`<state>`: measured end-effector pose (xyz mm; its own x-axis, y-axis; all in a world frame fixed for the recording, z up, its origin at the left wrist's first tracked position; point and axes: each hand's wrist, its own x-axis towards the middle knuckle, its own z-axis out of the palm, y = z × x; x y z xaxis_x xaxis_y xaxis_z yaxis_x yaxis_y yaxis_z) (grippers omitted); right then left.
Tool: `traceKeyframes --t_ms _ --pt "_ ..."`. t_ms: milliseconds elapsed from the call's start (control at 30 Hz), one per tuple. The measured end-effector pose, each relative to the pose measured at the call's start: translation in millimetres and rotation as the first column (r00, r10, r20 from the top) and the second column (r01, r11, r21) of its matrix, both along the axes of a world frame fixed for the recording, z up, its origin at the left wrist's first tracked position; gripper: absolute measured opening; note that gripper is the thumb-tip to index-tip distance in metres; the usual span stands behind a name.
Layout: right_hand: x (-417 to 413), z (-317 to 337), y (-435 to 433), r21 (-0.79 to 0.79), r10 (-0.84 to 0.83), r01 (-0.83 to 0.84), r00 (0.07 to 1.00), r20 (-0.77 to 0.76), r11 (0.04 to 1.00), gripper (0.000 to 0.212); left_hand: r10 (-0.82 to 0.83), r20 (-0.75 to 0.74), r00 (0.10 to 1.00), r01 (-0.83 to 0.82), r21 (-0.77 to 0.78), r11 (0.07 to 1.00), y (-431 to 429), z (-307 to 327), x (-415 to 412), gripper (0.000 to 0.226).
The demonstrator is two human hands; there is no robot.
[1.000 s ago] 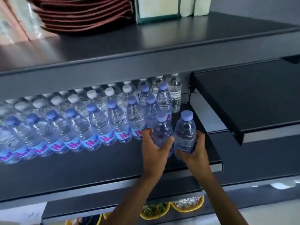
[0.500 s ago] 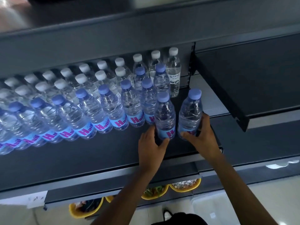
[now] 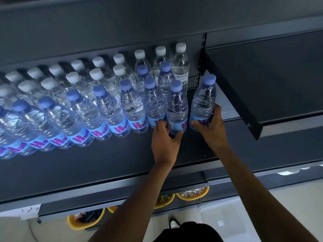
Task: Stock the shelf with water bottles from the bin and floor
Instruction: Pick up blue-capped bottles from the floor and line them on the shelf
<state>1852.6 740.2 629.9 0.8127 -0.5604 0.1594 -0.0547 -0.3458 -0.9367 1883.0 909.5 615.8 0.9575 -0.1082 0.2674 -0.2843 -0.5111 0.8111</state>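
The left grip (image 3: 164, 142) and the right grip (image 3: 212, 131) are left bare, and the left forearm (image 3: 139, 198) and right forearm (image 3: 253, 198) are uncovered from wrist to the lower edge of the view. A black garment (image 3: 188, 231) of plain cloth is seen at the bottom between them. Just above it one shoe (image 3: 173, 223) is shown, pale on top and edged in black.

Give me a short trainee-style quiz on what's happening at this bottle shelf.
1. True or false: the left hand grips a clear plastic blue-capped water bottle.
2. Which hand holds the rightmost blue-capped bottle at the right end of the dark metal shelf? A) left hand B) right hand
3. Fill in: the rear-row clear bottles have ___ caps.
Key: 1 true; 2 B; 3 white.
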Motion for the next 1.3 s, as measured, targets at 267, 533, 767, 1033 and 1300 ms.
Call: traceKeyframes --t_ms 267,533,767,1033,1300 --pt "2 -11 11 -0.008 -0.044 0.044 0.999 0.002 0.999 0.091 0.048 0.054 0.997 -0.053 0.096 0.994 -2 -10 11 0.016" --pt "8 -23 8 -0.094 -0.093 0.089 0.995 -0.035 0.992 0.081 -0.083 0.162 0.983 0.016 0.374 0.927 -2 -13 23 0.049" --pt "23 -18 0 -0.253 -0.094 0.073 0.993 -0.075 0.965 0.075 -0.084 0.226 0.97 -0.03 0.458 0.888 -5 -13 27 0.046" --pt "70 -7 -18 -0.206 0.003 -0.025 0.994 -0.106 0.978 0.077 -0.095 0.21 0.973 -0.012 0.46 0.888 -3 -12 26 0.043" --pt "91 -3 -28 -0.21 0.221 -0.236 0.971 -0.091 0.949 0.065 -0.07 0.207 0.976 -0.039 0.481 0.876 -4 -12 26 0.046"
